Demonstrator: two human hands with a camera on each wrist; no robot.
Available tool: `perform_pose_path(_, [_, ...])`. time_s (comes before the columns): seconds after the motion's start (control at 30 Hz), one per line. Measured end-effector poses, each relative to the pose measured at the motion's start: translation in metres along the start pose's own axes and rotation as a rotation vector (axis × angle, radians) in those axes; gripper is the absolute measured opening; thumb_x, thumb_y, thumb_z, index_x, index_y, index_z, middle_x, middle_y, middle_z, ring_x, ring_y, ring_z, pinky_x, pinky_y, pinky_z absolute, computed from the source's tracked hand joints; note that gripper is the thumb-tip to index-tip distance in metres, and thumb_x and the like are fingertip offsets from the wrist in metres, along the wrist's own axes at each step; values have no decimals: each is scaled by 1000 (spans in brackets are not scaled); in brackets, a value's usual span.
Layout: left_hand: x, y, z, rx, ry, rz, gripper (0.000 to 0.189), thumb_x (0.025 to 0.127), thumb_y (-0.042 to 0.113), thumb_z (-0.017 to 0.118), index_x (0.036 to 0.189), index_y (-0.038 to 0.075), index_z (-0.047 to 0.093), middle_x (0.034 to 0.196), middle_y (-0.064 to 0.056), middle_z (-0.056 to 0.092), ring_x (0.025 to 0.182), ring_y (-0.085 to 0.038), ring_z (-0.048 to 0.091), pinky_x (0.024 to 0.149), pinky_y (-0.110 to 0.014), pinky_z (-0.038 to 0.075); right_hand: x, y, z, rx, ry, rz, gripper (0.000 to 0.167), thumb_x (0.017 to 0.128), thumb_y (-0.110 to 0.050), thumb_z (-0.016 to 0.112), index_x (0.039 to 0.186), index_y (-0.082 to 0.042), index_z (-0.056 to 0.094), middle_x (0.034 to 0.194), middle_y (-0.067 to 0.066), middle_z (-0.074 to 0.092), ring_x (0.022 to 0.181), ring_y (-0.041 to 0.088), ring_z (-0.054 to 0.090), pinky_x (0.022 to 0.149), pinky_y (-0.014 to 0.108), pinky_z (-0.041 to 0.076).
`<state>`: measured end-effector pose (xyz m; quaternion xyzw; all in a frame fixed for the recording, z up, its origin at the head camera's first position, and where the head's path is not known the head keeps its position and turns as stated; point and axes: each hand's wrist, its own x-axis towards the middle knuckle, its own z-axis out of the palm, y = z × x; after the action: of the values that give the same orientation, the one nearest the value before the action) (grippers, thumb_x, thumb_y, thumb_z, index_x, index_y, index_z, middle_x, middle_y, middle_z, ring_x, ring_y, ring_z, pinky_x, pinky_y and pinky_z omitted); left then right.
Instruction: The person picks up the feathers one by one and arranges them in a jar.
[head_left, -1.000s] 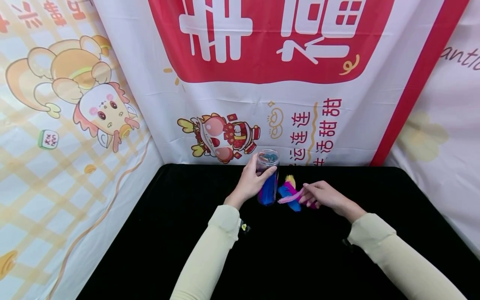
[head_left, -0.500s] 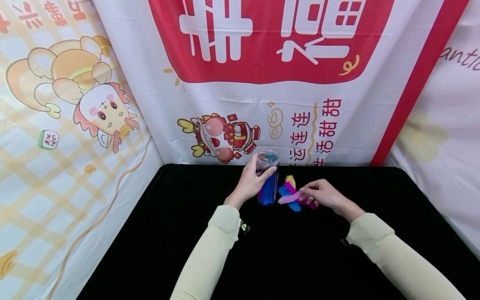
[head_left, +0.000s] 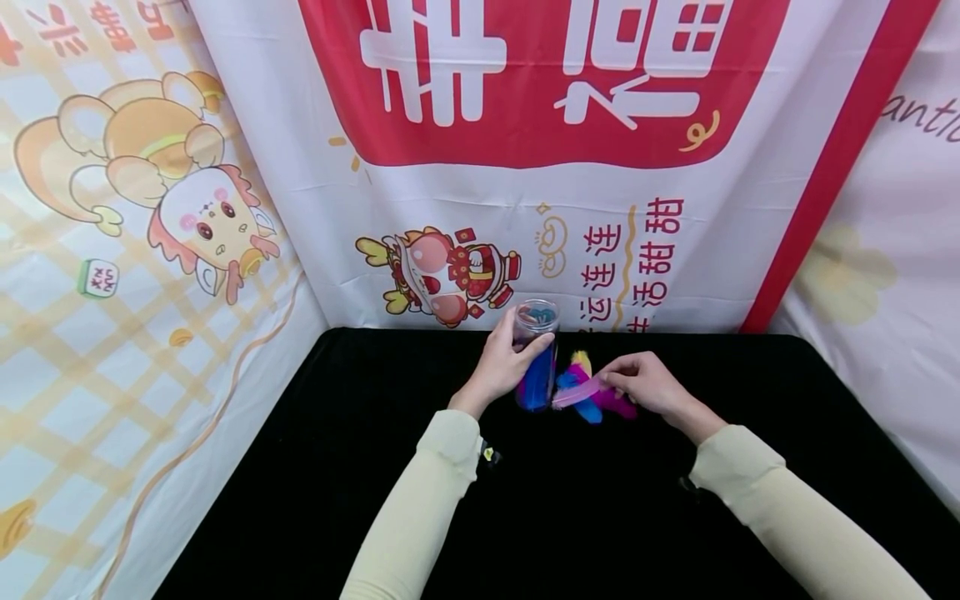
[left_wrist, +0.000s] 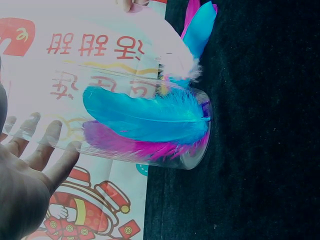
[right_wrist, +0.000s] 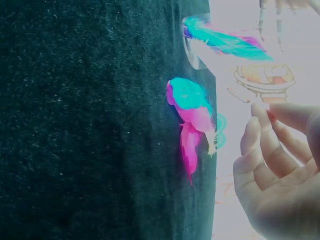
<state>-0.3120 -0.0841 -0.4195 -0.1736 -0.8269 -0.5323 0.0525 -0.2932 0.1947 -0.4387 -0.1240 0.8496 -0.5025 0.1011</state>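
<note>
My left hand (head_left: pixel 498 364) grips a clear jar (head_left: pixel 536 387) standing upright on the black table, thumb across its front. Inside it, a blue feather (left_wrist: pixel 145 116) and a magenta feather (left_wrist: pixel 135 142) show through the wall in the left wrist view. To the right, my right hand (head_left: pixel 651 390) pinches a light pink feather (head_left: pixel 577 394) by one end between thumb and fingertips. The feather's free end points left, close to the jar's lower side. Below that hand lies a small pile with a blue feather (head_left: pixel 590 411), a magenta feather (head_left: pixel 617 405) and a yellow feather (head_left: pixel 581 359).
A black cloth (head_left: pixel 570 517) covers the table. Printed fabric hangs behind it as a back wall (head_left: pixel 442 187), close behind the jar. More printed fabric forms a left wall (head_left: pixel 97 358) and a right wall (head_left: pixel 885 333).
My right hand has risen slightly and shifted left, drawing the pink feather off the pile. More of the magenta feather below now shows. The left hand and jar stay put.
</note>
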Motion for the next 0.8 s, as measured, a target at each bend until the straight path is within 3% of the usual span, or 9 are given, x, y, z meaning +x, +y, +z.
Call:
perform_pose_path(0.27, [0,0,-1,3,-1,0,79,97,57,63,157,17,32,152,-13,46,136,-27,52,104,-44,52,4,-13,-3,-36,57,-47,21,102,-17,66,106,0,77,93,16,75,79,32,66,60,36,55])
perform_pose_path(0.53, [0,1,0,3,-5,-11,81,96,60,62,158,18,31,153,-12,44,136,-28,52,105,-45,51,8,-30,-4,-31,88,-88,22,102,-18,66,109,1,76,86,3,72,70,17,61,55,30,51])
perform_pose_path(0.8, [-1,0,-1,-4,-8,-4,80,97,58,62,157,17,31,153,-15,44,136,-29,52,104,-45,51,11,-42,-1,-30,132,-115,23,102,-18,66,110,1,75,88,6,71,73,18,62,57,28,50])
